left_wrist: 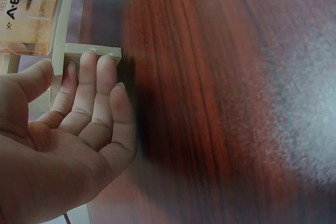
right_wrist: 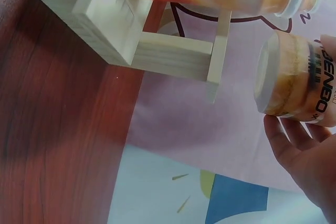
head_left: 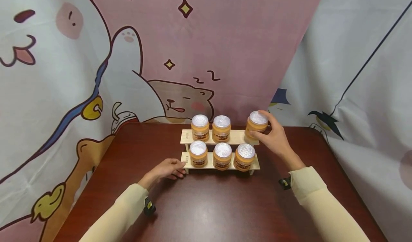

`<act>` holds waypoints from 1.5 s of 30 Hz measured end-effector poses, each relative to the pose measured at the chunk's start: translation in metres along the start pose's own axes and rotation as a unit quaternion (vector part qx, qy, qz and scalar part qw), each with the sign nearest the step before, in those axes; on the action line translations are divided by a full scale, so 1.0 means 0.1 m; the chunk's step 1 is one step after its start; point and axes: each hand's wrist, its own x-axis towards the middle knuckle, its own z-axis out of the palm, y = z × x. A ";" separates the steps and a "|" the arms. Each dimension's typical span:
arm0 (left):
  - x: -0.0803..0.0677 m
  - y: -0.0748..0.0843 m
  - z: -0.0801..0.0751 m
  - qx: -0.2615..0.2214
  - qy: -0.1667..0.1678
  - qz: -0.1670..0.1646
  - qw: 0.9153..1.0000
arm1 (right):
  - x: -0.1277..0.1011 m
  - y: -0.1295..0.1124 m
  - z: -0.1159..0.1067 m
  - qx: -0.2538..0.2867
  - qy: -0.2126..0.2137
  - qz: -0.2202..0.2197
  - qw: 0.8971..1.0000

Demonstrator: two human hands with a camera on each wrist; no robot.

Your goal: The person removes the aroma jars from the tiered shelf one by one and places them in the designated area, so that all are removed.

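Five jars [head_left: 222, 161] already stand on the rack [head_left: 186, 136], three low and two high; the sixth jar [head_left: 255, 126], not yet set down, is just above its upper right end. Our right hand [head_left: 277, 139] has its grip spread around that jar; our left hand [head_left: 166, 168] lightly pinches the rack's lower left end.

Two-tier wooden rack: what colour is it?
The wooden rack is pale beige, clearest in the right wrist view.
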 end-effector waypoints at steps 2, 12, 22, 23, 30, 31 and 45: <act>0.00 0.00 0.00 -0.002 -0.002 -0.002 1.000 | -0.02 0.00 -0.03 -0.002 0.000 -0.002 1.000; 0.03 -0.03 -0.01 -0.010 -0.014 0.014 1.000 | -0.06 -0.01 -0.14 -0.021 0.014 -0.005 1.000; 0.03 -0.02 -0.01 -0.016 -0.021 0.017 0.999 | -0.15 -0.01 -0.27 -0.022 0.035 0.006 0.999; 0.03 -0.02 -0.01 -0.016 -0.022 0.017 0.999 | -0.16 -0.01 -0.28 -0.024 0.036 0.004 0.999; 0.04 -0.03 -0.02 -0.016 -0.026 0.015 0.999 | -0.24 0.01 -0.37 -0.044 0.045 -0.011 0.998; 0.04 -0.03 -0.02 -0.014 -0.026 0.016 0.999 | -0.25 0.02 -0.38 -0.045 0.049 -0.012 0.998; 0.02 -0.02 -0.03 -0.014 -0.030 0.020 0.999 | -0.32 0.11 -0.48 -0.050 0.066 -0.019 0.996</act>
